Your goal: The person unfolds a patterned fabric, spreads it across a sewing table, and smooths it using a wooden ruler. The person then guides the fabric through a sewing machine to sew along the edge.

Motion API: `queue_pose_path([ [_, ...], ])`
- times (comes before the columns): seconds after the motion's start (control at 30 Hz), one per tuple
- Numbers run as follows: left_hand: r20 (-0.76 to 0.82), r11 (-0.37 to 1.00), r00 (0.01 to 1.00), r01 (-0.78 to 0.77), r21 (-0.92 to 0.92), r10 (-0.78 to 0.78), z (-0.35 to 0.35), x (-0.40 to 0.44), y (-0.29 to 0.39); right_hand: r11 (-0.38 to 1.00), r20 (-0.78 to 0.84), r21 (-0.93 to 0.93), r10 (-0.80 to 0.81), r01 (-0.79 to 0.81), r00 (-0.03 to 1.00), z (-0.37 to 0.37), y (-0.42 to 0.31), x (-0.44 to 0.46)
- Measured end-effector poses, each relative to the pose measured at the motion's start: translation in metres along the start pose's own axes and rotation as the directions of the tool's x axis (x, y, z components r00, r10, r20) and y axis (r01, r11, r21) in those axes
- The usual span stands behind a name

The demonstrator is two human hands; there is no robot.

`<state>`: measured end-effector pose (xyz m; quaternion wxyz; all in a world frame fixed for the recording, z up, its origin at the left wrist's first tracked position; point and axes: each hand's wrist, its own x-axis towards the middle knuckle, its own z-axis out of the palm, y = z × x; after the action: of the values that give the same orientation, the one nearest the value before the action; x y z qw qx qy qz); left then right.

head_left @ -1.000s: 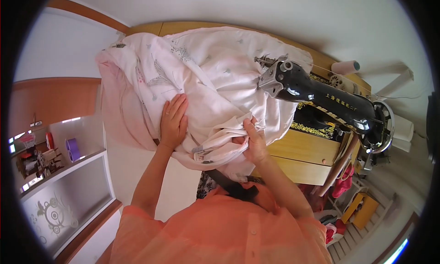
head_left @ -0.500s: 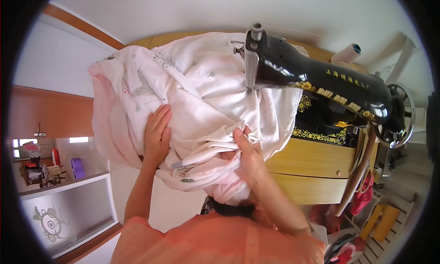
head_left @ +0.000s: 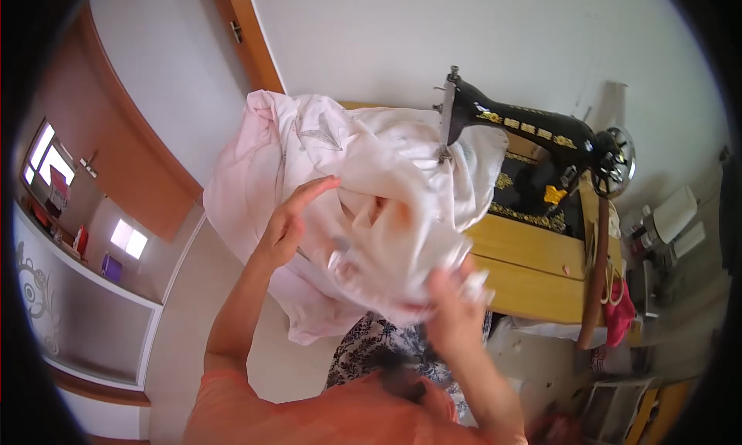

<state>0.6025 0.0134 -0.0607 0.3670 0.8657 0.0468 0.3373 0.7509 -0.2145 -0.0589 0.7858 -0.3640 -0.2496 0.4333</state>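
A large white and pale pink cloth [head_left: 301,155] with grey plant prints spreads over the sewing table and hangs past its front edge. My right hand [head_left: 456,310], smeared by motion, grips a bunched edge of it at the lower right. Part of the cloth is lifted in a loose fold in the middle. To the left of that fold, my left hand [head_left: 290,221] is open with its fingers stretched out, holding nothing. The black sewing machine [head_left: 518,120] stands behind, its needle end over the cloth. Whether the needle touches the fabric I cannot tell.
The yellow wooden table top [head_left: 533,283] shows at the right, with a brown bar [head_left: 595,275] beside it. Scissors [head_left: 612,287] and a pink cloth [head_left: 618,321] hang there. A low white-framed partition [head_left: 100,314] stands to the left.
My right hand has moved right and down, pulling the cloth up into a fold. My left hand has come off the cloth. The view has shifted, with the machine now appearing farther away.
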Motion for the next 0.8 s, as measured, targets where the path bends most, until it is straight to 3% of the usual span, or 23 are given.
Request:
queue_pose_path([
  [0.03, 0.025, 0.999, 0.999, -0.034, 0.029, 0.033, 0.002, 0.000, 0.010, 0.997, 0.077, -0.080, -0.004, 0.010, 0.997, 0.005, 0.005, -0.030],
  [0.07, 0.063, 0.992, 0.996, -0.075, 0.102, 0.068, 0.003, -0.001, 0.018, 0.695, 0.502, -0.540, -0.188, 0.475, 0.844, -0.008, 0.014, -0.041],
  [0.1, 0.105, 0.978, 0.990, -0.116, 0.174, 0.098, 0.002, -0.001, 0.025, 0.676, 0.750, -0.329, -0.238, 0.660, 0.617, -0.006, 0.018, -0.046],
  [0.17, 0.139, 0.948, 0.976, -0.197, 0.250, 0.166, 0.006, -0.001, 0.030, 0.737, 0.836, -0.350, -0.034, 0.579, 0.548, -0.007, 0.048, -0.073],
  [0.27, 0.174, 0.945, 0.964, -0.239, 0.222, 0.203, 0.015, 0.007, 0.019, 0.821, 0.767, -0.452, 0.159, 0.348, 0.621, -0.031, 0.079, -0.092],
  [0.3, 0.209, 0.915, 0.963, -0.233, 0.329, 0.170, 0.018, 0.011, 0.010, 0.670, 0.723, -0.619, 0.282, 0.410, 0.631, -0.051, 0.093, -0.092],
  [0.33, 0.199, 0.919, 0.974, -0.176, 0.353, 0.110, 0.022, 0.014, -0.006, 0.612, 0.560, -0.756, 0.421, 0.233, 0.713, -0.065, 0.102, -0.092],
  [0.4, 0.171, 0.914, 0.985, -0.072, 0.400, 0.003, 0.029, 0.024, -0.047, 0.199, 0.317, -0.948, 0.595, 0.246, 0.738, -0.081, 0.106, -0.094],
  [0.5, 0.059, 0.876, 0.998, -0.014, 0.483, -0.017, 0.029, 0.040, -0.064, 0.318, 0.379, -0.920, 0.563, 0.231, 0.734, -0.081, 0.043, -0.077],
  [0.57, 0.010, 0.852, 0.999, -0.050, 0.521, 0.052, 0.020, 0.062, -0.064, 0.408, 0.386, -0.867, 0.184, 0.287, 0.904, -0.084, 0.011, -0.056],
  [0.63, -0.041, 0.825, 0.985, -0.117, 0.553, 0.167, 0.013, 0.093, -0.065, 0.208, 0.192, -0.958, -0.038, 0.196, 0.981, -0.088, -0.020, -0.025],
  [0.67, -0.068, 0.850, 0.992, -0.052, 0.524, 0.103, 0.009, 0.111, -0.071, 0.214, -0.053, -0.976, -0.079, -0.035, 0.995, -0.094, -0.026, -0.007],
  [0.7, -0.088, 0.871, 0.996, 0.015, 0.491, 0.032, 0.006, 0.130, -0.080, 0.185, -0.023, -0.983, -0.189, 0.012, 0.982, -0.111, -0.029, 0.014],
  [0.73, -0.102, 0.887, 0.994, 0.087, 0.454, -0.045, 0.004, 0.148, -0.089, 0.136, -0.104, -0.988, -0.182, -0.079, 0.978, -0.123, -0.032, 0.035],
  [0.77, -0.032, 0.802, 0.982, 0.171, 0.572, -0.187, 0.001, 0.165, -0.103, 0.085, -0.183, -0.982, -0.177, -0.171, 0.967, -0.130, -0.036, 0.054],
  [0.8, 0.020, 0.693, 0.943, 0.229, 0.684, -0.331, -0.003, 0.184, -0.123, 0.135, -0.264, -0.959, -0.093, -0.251, 0.960, -0.131, -0.039, 0.070],
])
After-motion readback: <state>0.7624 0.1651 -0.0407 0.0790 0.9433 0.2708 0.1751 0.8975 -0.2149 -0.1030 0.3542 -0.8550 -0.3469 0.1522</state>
